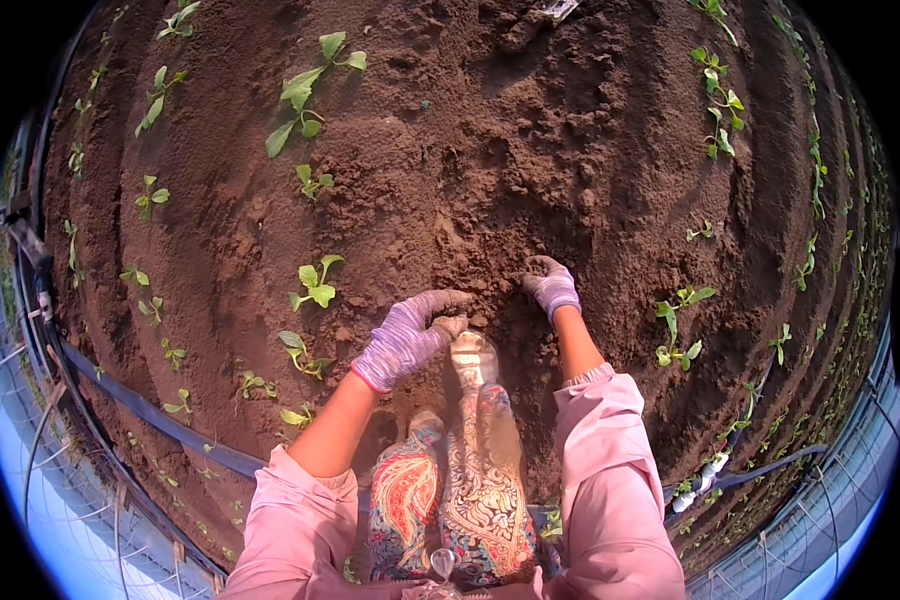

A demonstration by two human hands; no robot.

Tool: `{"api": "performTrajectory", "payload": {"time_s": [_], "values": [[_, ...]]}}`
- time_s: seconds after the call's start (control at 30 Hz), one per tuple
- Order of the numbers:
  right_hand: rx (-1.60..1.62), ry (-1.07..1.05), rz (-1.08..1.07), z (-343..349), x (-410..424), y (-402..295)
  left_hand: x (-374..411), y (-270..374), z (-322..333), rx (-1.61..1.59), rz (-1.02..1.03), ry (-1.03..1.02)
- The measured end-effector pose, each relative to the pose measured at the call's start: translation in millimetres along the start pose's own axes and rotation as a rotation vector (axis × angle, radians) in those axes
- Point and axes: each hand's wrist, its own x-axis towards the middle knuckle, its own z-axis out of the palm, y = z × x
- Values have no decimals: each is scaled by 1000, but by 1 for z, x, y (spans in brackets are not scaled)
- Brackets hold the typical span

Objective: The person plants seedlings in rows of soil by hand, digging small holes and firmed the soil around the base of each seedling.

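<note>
My left hand, in a dirty purple knit glove, reaches into loose brown soil just ahead of my shoe. A gap shows between its thumb and fingers, and nothing is seen in it. Across from it, my right hand, gloved alike, has its soiled fingers bent down against the dirt; what lies under them is hidden. Left of my left hand, leafy seedlings stand in a row, among them a bright green seedling and a drooping seedling. Another seedling grows right of my right hand.
More seedling rows run along both sides, with a large seedling farther ahead. A dark irrigation hose crosses behind me, with a white pipe fitting at right. Wire mesh edges the bed. A pale object lies ahead.
</note>
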Motion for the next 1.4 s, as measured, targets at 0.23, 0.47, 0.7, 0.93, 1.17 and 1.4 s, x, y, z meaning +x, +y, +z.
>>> {"api": "performTrajectory", "payload": {"time_s": [0.23, 0.47, 0.7, 0.93, 1.17, 1.4], "values": [[1193, -157, 356, -14, -118, -57, -63, 34, 8, -371, -527, 83], [1474, -258, 306, -52, -186, -66, -102, 91, 8, -89, -542, 67], [1359, -329, 222, -111, -184, -84, -79, 135, -4, -229, -517, 218], [1386, -312, 223, -116, -153, -131, -62, 117, -27, -168, -452, 292], [1289, -356, 274, -105, -112, -209, -51, 148, -65, -234, -540, 304], [1252, -413, 225, -110, -62, -285, -23, 157, -103, -373, -708, 398]]}}
